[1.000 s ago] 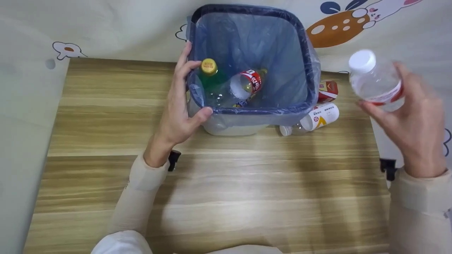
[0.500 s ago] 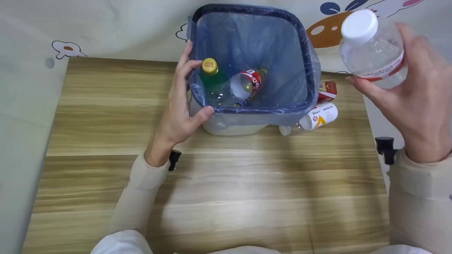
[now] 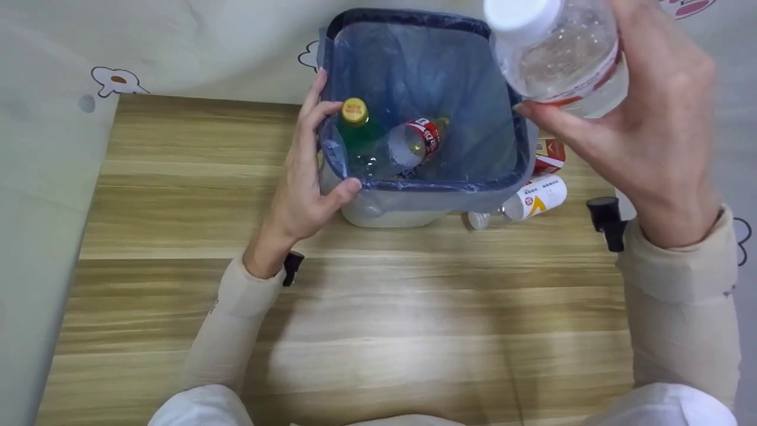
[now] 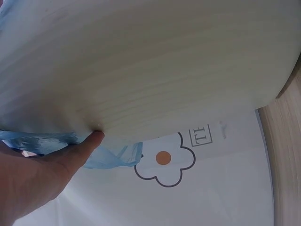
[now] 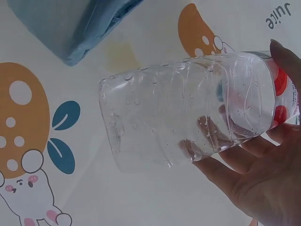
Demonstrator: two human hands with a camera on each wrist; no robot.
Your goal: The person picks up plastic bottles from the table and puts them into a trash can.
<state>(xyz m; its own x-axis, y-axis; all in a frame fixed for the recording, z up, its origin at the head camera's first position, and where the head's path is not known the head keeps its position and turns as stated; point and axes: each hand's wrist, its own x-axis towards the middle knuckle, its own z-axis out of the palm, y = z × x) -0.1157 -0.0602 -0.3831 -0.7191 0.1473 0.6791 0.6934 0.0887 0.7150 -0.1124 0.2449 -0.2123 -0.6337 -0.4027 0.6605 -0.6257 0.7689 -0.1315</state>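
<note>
My right hand holds a clear plastic bottle with a white cap and red-and-white label, raised over the right rim of the trash bin. In the right wrist view, fingers and thumb wrap the bottle, which has droplets inside. A bluish plastic liner lines the bin and folds over its edge. My left hand grips the bin's left side, thumb at the front rim. Inside are a green bottle with a yellow cap and a clear bottle with a red label.
On the wood-grain tabletop, right of the bin, lie a small bottle with a white label and a red box, partly hidden by the bin. Behind stands a white cloth printed with cartoon figures.
My right hand has lifted the clear bottle and carried it left, from beyond the table's right side to over the bin's right rim. My left hand stays in place on the bin.
</note>
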